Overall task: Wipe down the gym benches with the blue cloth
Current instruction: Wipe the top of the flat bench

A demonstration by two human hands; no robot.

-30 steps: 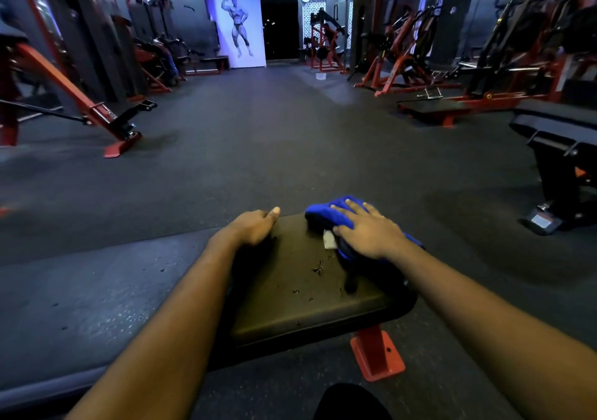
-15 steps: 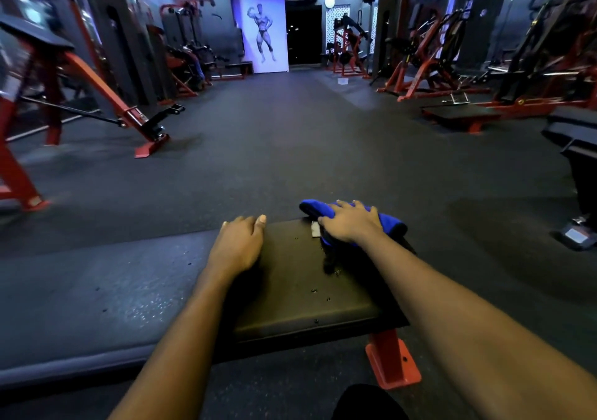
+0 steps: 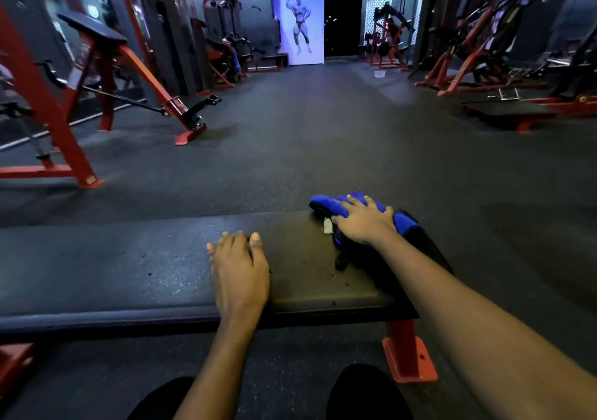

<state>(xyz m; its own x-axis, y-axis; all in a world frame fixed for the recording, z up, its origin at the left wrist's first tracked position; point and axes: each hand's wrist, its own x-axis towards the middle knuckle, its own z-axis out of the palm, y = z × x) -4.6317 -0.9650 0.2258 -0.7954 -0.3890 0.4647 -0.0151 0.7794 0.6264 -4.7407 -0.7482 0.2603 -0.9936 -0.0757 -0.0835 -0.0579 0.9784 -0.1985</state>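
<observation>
View from a head-worn camera, looking down at a person's two bare forearms reaching over a long black padded gym bench (image 3: pixel 129 274) in a dim gym with red-framed machines.

The right hand (image 3: pixel 363 222) lies flat with its fingers spread on top of the bunched blue cloth (image 3: pixel 326 203). It presses the cloth onto the far right corner of the pad, where a small white tag (image 3: pixel 328 225) pokes out beside the thumb. The left hand (image 3: pixel 240 271) rests palm down on the bare pad, fingers straight and together, holding nothing.

The wiping looks to be in its early part. Small dark specks dot the pad between and around the hands, and the long stretch to the left shows a faint speckled sheen. Whether that stretch is wiped cannot be told. Another flat bench (image 3: pixel 504 111) stands well apart on the right and likely still needs wiping.
</observation>
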